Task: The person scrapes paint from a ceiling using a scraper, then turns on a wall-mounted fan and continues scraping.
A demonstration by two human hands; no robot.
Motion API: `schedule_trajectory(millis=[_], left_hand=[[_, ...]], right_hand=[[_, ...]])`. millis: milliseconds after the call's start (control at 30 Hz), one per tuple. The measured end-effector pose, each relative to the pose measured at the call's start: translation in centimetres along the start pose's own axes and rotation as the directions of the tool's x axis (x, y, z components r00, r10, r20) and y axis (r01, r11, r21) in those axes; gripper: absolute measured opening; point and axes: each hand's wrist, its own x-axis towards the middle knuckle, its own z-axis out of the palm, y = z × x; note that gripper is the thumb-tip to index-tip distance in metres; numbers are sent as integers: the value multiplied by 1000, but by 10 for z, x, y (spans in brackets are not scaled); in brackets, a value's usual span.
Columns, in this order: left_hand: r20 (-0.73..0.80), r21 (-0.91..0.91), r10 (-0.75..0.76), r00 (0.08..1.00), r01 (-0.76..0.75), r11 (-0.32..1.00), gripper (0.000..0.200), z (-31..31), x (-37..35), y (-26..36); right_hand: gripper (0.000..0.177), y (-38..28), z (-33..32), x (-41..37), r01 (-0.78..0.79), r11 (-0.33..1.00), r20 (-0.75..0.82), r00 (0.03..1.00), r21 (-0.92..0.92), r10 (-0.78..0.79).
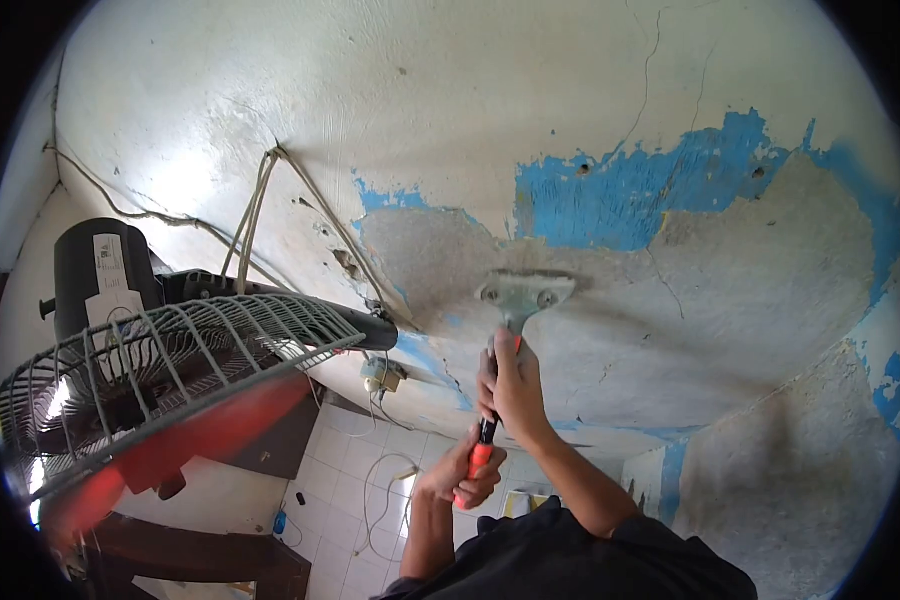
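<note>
A long-handled scraper (526, 294) has its wide metal head, fixed with two screws, up against the grey patch of wall (425, 245). My right hand (511, 383) is wrapped round the upper handle, just below the head. Lower down, my left hand (460, 473) grips the orange and black handle near its end. Above the blade, a ragged band of blue paint (625, 200) shows, with white paint (470, 110) peeled back around it. Thin cracks run through the white layer.
A wall fan (185, 385) with a wire cage and red blades juts out close on the left. Cords (255, 215) hang from the wall beside it. Below are a socket (381, 376), dark wooden furniture (200, 555) and a tiled floor (335, 470) with a loose cable.
</note>
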Motion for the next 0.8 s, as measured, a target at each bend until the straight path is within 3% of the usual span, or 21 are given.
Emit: schedule_trajectory(millis=[200,300,433,533,567,667,733,800], left_hand=[[23,112,17,1000,-20,993,71,8,-1,27],[-3,-5,-14,1000,14,1000,71,5,-5,-1],[-50,181,32,998,-22,983,71,24,0,30],[-112,78,10,994,-1,997,71,11,-5,16],[-49,41,-31,998,33,999,72,6,-7,6],[-49,42,-26,998,28,999,71,10,-4,13],[-19,180,19,1000,-15,984,71,21,-4,33],[-58,112,7,998,-1,994,71,16,-9,31]], right_hand=[[39,-13,9,11,60,997,35,997,43,-62],[39,-3,5,-3,-15,1000,-27,1000,16,15],[38,-15,9,6,27,999,-1,1000,33,-27],[36,-11,7,5,24,999,6,1000,28,-25],[36,1,1,0,2,1000,2,1000,23,-2],[37,-3,0,3,-10,1000,-2,1000,22,10],[38,-23,11,11,25,998,27,999,63,-27],[39,-11,11,11,24,999,25,999,47,-25]])
